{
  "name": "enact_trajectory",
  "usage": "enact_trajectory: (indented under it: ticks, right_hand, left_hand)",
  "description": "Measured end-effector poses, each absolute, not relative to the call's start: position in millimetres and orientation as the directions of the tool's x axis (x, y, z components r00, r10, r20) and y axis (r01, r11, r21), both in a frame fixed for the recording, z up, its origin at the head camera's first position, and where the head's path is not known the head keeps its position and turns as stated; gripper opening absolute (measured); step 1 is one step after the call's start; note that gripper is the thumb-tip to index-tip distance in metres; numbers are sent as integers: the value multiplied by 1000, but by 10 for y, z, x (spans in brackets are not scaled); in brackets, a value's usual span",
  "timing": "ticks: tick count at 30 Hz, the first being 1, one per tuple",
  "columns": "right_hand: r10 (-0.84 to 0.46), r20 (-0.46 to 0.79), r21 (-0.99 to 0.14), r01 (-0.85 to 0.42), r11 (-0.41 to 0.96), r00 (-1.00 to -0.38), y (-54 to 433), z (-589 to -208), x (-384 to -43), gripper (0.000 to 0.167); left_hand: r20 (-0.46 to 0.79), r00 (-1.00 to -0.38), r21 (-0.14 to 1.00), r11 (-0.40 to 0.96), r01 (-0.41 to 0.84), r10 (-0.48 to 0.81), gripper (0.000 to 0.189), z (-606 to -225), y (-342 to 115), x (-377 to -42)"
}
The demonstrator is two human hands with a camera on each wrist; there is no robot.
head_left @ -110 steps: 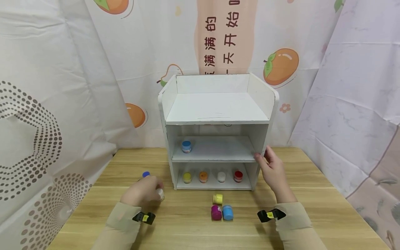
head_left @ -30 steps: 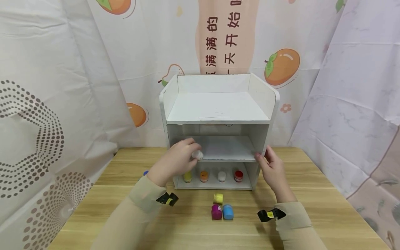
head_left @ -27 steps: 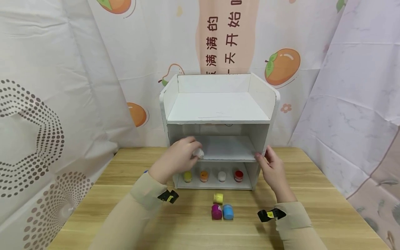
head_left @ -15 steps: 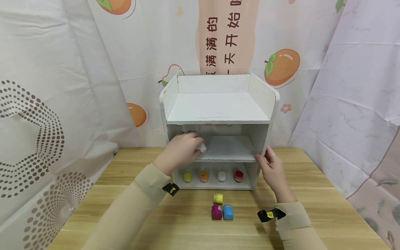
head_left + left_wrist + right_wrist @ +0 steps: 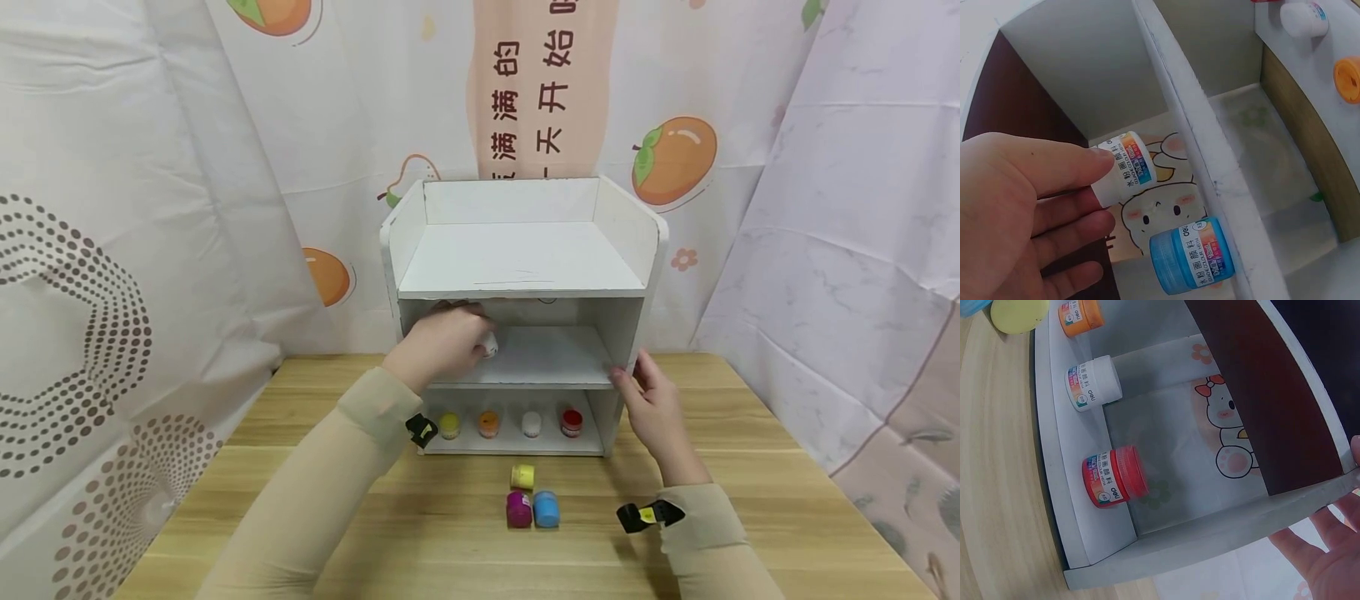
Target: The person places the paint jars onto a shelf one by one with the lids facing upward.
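My left hand [image 5: 444, 340] pinches a white paint jar [image 5: 1124, 167] between thumb and fingers, inside the middle compartment of a white shelf unit [image 5: 525, 258]. In the left wrist view a light blue paint jar [image 5: 1192, 256] stands on the middle board beside the held one; in the head view the hand hides it. My right hand [image 5: 654, 410] grips the unit's right side panel [image 5: 1235, 540], thumb at the front edge and fingers along the outside. On the bottom board stand a yellow jar [image 5: 449, 426], an orange jar [image 5: 489, 424], a white jar [image 5: 531, 424] and a red jar [image 5: 572, 422].
On the wooden table [image 5: 450, 550] in front of the unit lie a small yellow jar [image 5: 522, 477], a purple jar [image 5: 518, 509] and a light blue jar [image 5: 546, 509]. A printed curtain [image 5: 360, 92] hangs behind. My left forearm crosses the table's left part.
My left hand has picked up the white jar from the table on the left, lifted it to the middle compartment and moved it further in. My right hand has stayed on the side panel.
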State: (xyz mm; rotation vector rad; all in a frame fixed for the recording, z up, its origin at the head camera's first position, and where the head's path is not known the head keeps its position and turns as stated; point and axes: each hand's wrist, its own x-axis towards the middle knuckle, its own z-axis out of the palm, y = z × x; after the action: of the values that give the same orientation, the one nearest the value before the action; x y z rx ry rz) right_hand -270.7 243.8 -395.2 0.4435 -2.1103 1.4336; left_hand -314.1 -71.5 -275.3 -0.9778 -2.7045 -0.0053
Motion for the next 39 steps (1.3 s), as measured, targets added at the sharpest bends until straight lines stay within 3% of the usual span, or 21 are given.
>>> enact_trajectory:
  ticks: [4,9,22,39]
  right_hand:
    - [43,590,-753,-531,389,-806,2503,-4068,-2806,48]
    - [37,588,-748,-526,405,-808,2412,-3918,-2676,44]
    - [39,593,-747,-532,400,-804,2348,-3807,-2569,43]
    - [36,581,-756,-523,394,-813,2353,-3795,-2562,44]
  left_hand:
    - [194,-756,-99,779,619,625,12,-2735,-680,-3168]
    - [143,-758,-114,771,626,637,9,-2760,-673,-3208]
    - [117,-738,-153,746,648,665,8,-2774,-628,-3226]
    - [116,-756,-135,765,630,644,11,-2801,-598,-3258]
